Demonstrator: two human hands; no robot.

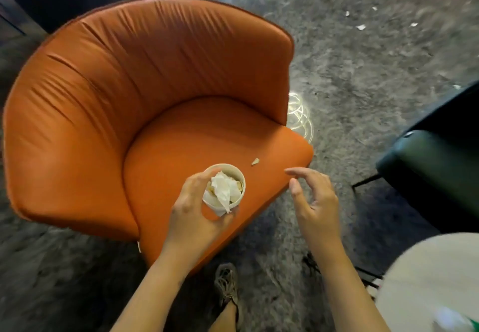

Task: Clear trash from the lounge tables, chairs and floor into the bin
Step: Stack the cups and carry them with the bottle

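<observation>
One paper cup (228, 189) stuffed with crumpled tissue (223, 189) sits in the left hand (197, 217) over the orange armchair (129, 98). Its grip wraps the cup. The right hand (315, 202) hovers with a wide, empty grip near a small scrap (255, 161) on the seat.

head cam | looks steeply down, close over orange chair (155, 98) | edges somewhat blurred

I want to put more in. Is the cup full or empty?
Nearly full: crumpled white tissue fills the paper cup up to its rim, held in the left hand.
</observation>
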